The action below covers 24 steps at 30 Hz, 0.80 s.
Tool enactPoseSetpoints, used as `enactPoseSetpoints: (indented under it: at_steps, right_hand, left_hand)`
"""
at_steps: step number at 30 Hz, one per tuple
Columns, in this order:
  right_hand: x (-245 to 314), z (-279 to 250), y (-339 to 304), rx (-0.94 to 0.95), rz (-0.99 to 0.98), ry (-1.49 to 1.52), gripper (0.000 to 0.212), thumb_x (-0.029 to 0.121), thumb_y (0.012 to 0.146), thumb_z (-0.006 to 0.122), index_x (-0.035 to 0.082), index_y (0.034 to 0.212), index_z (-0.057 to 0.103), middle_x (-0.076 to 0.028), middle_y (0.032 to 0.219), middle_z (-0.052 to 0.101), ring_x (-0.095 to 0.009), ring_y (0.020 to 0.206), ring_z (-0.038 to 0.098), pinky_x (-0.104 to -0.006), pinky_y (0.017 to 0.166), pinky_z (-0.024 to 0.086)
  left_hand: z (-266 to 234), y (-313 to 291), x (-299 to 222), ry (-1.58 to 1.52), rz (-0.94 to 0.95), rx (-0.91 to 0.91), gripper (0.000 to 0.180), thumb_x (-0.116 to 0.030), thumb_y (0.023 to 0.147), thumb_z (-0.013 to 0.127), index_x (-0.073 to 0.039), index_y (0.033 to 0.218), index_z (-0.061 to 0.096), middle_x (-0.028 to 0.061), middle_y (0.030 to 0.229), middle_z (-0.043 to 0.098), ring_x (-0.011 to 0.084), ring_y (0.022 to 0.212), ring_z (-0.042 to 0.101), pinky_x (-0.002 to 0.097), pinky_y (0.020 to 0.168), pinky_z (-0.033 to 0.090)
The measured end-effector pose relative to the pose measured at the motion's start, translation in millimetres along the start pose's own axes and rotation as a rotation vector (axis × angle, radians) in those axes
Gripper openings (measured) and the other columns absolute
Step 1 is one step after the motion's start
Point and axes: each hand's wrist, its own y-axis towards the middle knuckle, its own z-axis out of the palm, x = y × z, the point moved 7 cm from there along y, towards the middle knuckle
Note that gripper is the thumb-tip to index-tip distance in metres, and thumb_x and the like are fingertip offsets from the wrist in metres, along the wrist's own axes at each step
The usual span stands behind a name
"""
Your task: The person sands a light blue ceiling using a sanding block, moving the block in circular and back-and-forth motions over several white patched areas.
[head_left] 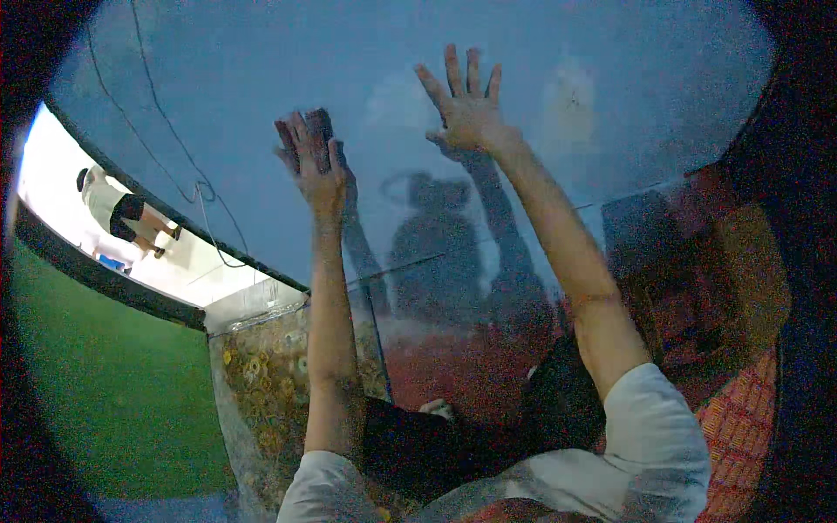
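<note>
My left hand (321,179) is raised against a blue wall (261,61), its fingers laid over a small dark rectangular block (319,124). Part of the block shows above and between the fingers; what kind it is cannot be made out. To the right and a little higher, my right hand (471,120) is at the same wall, fingers spread wide and nothing in it. Shadows of both arms and of my head fall on the wall. Pale patches (574,100) mark its surface to the right of my right hand.
Thin cables (170,131) hang down the wall at left. Beside them is a bright doorway (187,253) with a person (118,205) bending beyond it. A green wall (105,366) and a flower-patterned sheet (261,375) lie lower left. Red patterned fabric (741,427) is at lower right.
</note>
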Motion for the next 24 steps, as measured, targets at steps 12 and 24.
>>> enactPoseSetpoints:
  at_steps: [12, 24]
  right_hand:
    - [15.8, 17.1, 14.0, -0.2, -0.011, 0.129, 0.123, 0.066, 0.073, 0.07, 0.021, 0.155, -0.009, -0.037, 0.149, -0.022, -0.065, 0.131, -0.022, -0.0821, 0.095, -0.006]
    - [10.0, 10.5, 13.5, -0.225, -0.002, 0.071, 0.12, 0.066, 0.069, 0.073, 0.026, 0.156, 0.0, -0.031, 0.156, -0.011, -0.06, 0.138, -0.012, -0.0813, 0.098, -0.005]
  left_hand:
    - [-2.4, -11.8, -6.7, 0.13, 0.055, 0.022, 0.054, -0.029, 0.099, 0.044, -0.01, 0.148, 0.037, 0.0156, 0.158, 0.024, 0.0389, 0.147, 0.011, 0.0581, 0.115, -0.001]
    - [8.8, -40.9, -5.7, 0.275, -0.014, 0.045, 0.059, -0.033, 0.098, 0.047, -0.011, 0.151, 0.031, 0.0175, 0.158, 0.02, 0.0396, 0.147, 0.01, 0.0617, 0.114, 0.0]
